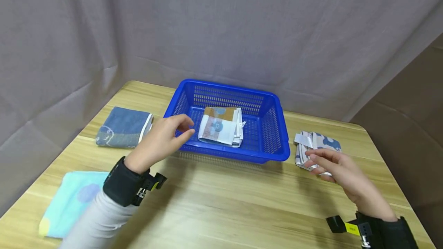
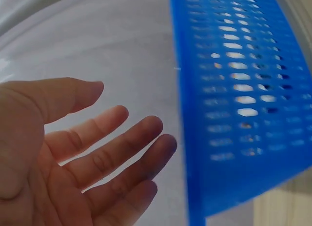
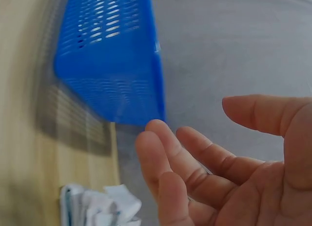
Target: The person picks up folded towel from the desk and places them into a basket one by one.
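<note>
A blue plastic basket (image 1: 226, 152) with slotted walls stands at the back middle of the table. Inside it lies a folded cloth (image 1: 218, 128) patterned in white, brown and blue, with a white edge. My left hand (image 1: 166, 137) hovers by the basket's front left corner, fingers loosely bent and holding nothing. In the left wrist view its fingers point toward the basket wall (image 2: 243, 182), apart from it. My right hand (image 1: 340, 172) is over a folded white and blue cloth (image 1: 327, 141) with a label, right of the basket; its fingers are relaxed and hold nothing.
A folded dark blue cloth (image 1: 122, 126) with a white edge lies left of the basket. Nearer, a light turquoise cloth (image 1: 69, 203) is partly covered by the left forearm. A grey curtain (image 1: 221, 26) hangs behind the wooden table (image 1: 221, 203).
</note>
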A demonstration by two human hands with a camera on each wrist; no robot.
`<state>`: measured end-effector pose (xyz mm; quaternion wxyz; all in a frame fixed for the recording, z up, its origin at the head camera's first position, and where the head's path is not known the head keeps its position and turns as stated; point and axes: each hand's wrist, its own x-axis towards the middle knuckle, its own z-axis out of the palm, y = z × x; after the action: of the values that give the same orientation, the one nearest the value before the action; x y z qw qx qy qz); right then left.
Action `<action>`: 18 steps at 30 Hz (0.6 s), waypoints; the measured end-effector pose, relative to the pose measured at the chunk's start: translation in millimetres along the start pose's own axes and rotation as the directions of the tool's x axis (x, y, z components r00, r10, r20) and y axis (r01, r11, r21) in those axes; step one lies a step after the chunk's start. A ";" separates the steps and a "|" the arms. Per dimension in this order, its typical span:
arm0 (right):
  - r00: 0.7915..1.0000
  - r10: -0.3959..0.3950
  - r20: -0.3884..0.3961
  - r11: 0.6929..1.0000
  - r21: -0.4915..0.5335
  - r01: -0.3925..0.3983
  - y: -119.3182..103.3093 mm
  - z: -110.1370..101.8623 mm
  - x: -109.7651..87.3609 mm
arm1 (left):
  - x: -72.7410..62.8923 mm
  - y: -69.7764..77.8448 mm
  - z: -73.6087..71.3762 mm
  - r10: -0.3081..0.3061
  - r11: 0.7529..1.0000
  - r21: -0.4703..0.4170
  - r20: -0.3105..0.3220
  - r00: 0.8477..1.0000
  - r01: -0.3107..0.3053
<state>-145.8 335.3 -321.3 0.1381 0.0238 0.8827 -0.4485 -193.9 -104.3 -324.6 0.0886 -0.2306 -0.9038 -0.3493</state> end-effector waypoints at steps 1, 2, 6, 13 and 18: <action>1.000 0.012 0.003 1.000 0.007 -0.012 3.8 1.4 -1.3 | -1.3 -2.7 1.7 0.008 1.000 0.011 -0.005 1.000 -0.008; 1.000 0.024 0.005 1.000 0.009 -0.024 7.4 2.5 -2.4 | -2.5 -5.3 3.1 0.017 1.000 0.024 -0.008 1.000 -0.017; 0.997 0.071 0.000 0.997 0.028 -0.071 20.3 3.6 -5.8 | -7.4 -15.1 8.4 0.048 0.996 0.074 -0.011 0.999 -0.047; 0.996 0.084 -0.023 0.980 0.184 -0.078 41.5 13.6 -2.8 | -14.2 -32.9 12.0 0.070 0.991 0.116 0.020 0.997 -0.072; 0.991 0.126 -0.041 0.959 0.261 -0.112 54.0 20.8 -4.2 | -12.2 -34.2 13.1 0.121 0.982 0.140 0.067 0.990 -0.130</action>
<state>-128.3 351.2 -374.2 0.1354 0.1074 0.8173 -0.5497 -199.5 -122.1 -358.4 0.1007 -0.2901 -0.9126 -0.2699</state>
